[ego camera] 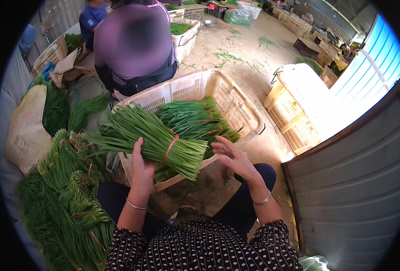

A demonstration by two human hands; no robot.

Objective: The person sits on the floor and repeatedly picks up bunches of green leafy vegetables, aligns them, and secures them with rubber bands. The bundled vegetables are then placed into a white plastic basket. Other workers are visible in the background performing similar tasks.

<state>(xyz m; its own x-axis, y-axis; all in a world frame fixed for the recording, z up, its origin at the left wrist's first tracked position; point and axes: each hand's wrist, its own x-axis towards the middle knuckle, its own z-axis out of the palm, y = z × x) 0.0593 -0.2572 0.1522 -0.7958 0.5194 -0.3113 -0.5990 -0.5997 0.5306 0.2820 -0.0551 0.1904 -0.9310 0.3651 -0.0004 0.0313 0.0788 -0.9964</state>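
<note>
My left hand (142, 169) grips a thick bundle of green garlic chives (152, 135) from below and the side. A red band (171, 145) circles the bundle near its pale cut ends, which point right; the leaves fan out to the left. Just right of those ends, my right hand (232, 157) hovers with fingers apart and nothing in it. Beneath the bundle stands a cream plastic crate (235, 96) with slotted walls. More tied chive bundles (190, 113) lie inside it, partly hidden by the held one.
Tied chives (74, 189) are heaped on the ground at my left. Beyond the crate a person in purple (132, 50) sits close. A pale crate (291, 111) stands at the right, near a corrugated metal panel (352, 176). Loose leaves (228, 56) litter the floor.
</note>
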